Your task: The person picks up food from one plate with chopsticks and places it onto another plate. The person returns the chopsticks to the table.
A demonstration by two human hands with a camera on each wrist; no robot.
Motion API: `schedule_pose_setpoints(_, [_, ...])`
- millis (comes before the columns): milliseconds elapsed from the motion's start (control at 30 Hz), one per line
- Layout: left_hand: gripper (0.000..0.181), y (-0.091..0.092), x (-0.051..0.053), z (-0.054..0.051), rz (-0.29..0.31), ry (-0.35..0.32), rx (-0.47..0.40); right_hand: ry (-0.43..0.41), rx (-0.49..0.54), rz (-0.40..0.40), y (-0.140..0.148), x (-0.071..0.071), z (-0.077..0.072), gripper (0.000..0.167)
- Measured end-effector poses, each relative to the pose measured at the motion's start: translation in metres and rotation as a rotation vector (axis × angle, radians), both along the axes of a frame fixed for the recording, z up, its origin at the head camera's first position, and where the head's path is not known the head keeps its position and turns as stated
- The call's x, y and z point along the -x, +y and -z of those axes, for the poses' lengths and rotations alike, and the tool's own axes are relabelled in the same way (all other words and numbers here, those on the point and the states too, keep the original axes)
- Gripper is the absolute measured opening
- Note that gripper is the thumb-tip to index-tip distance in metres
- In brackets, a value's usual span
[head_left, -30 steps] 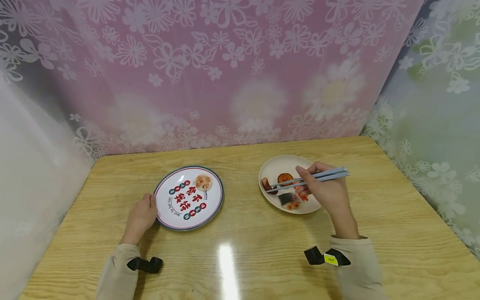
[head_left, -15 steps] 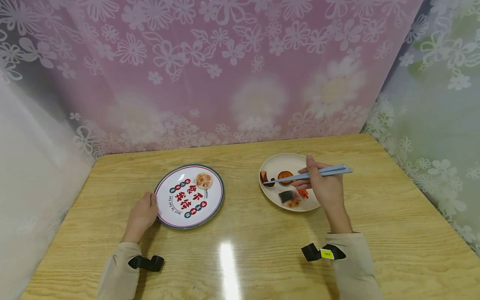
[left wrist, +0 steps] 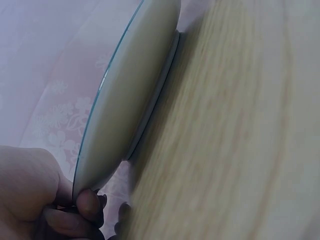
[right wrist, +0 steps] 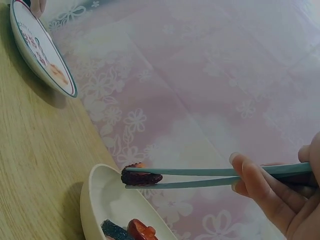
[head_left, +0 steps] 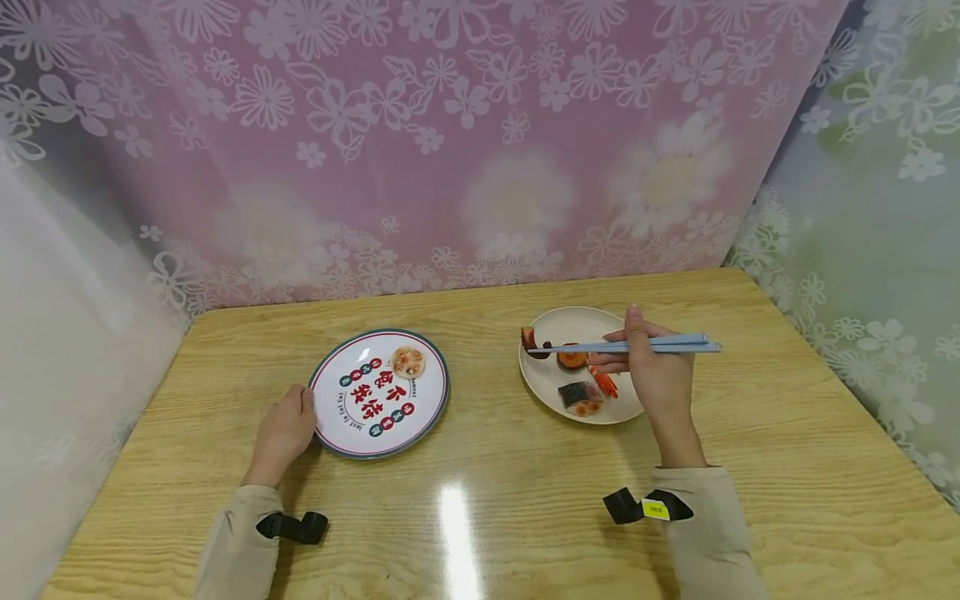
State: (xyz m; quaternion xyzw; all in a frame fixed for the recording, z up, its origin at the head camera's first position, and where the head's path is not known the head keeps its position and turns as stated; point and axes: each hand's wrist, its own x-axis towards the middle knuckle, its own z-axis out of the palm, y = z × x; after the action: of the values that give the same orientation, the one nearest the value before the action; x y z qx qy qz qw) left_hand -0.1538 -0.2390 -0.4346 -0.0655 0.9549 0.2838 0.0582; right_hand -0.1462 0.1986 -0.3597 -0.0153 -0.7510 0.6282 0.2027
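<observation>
At the left, the left hand (head_left: 283,435) pinches the near-left rim of a white plate with a dark border (head_left: 352,433); thumb and curled fingers grip that rim in the left wrist view. A round pale food piece (head_left: 408,362) lies on this plate. The right hand (head_left: 660,379) holds blue chopsticks (head_left: 660,344) over the cream plate (head_left: 540,398). Between the chopstick tips, in the right wrist view, a dark reddish piece (right wrist: 140,176) is clamped above the plate's edge. Below lie a round brown piece (head_left: 573,358), a red-orange piece (head_left: 603,382) and a dark-banded piece (head_left: 577,394).
Both plates stand on a wooden table (head_left: 480,483), with a gap between them. A pink floral curtain (head_left: 465,167) hangs behind the table and a pale green floral one (head_left: 885,250) at the right. Black devices are strapped to both sleeves.
The chopsticks have closed on the dark reddish piece and raised it slightly, and their shafts lie more level. The right hand has turned and shifted a little. The left hand keeps its grip.
</observation>
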Motion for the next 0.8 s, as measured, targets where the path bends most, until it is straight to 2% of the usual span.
schedule_pose_setpoints(333, [0.038, 0.0007, -0.0004, -0.0004, -0.006, -0.007, 0.0, 0.054, 0.089, -0.002, -0.0015, 0.0, 0.0022, 0.053])
schedule_pose_setpoints(800, [0.037, 0.0015, -0.0016, -0.0014, -0.006, 0.008, -0.004, 0.087, 0.12, 0.003, -0.0055, 0.0023, 0.0058, 0.053])
